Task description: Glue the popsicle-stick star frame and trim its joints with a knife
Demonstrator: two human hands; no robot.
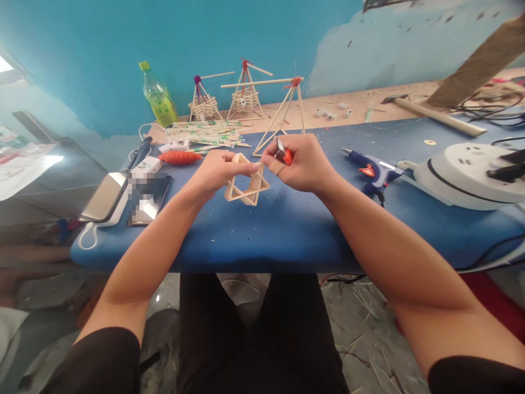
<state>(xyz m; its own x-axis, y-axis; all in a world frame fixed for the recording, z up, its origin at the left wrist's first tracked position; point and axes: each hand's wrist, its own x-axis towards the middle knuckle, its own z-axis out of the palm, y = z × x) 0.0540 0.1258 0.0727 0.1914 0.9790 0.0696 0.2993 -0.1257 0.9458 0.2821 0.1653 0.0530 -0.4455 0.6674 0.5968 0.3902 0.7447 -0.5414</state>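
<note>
Over table [287, 230] centre: one stick frame [246, 185] gripped by my left hand [217, 172], one red-handled tool [284, 154] pinched in my right hand [305, 164]; 11 o'clock, one bottle [159, 99] of green liquid; 12 o'clock, three stick towers [245, 97].

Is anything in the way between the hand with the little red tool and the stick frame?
No, nothing visible. The right hand holds the red-handled tool right beside the stick frame, with its fingertip at the frame's upper corner. The left hand holds the frame over the blue table.
</note>
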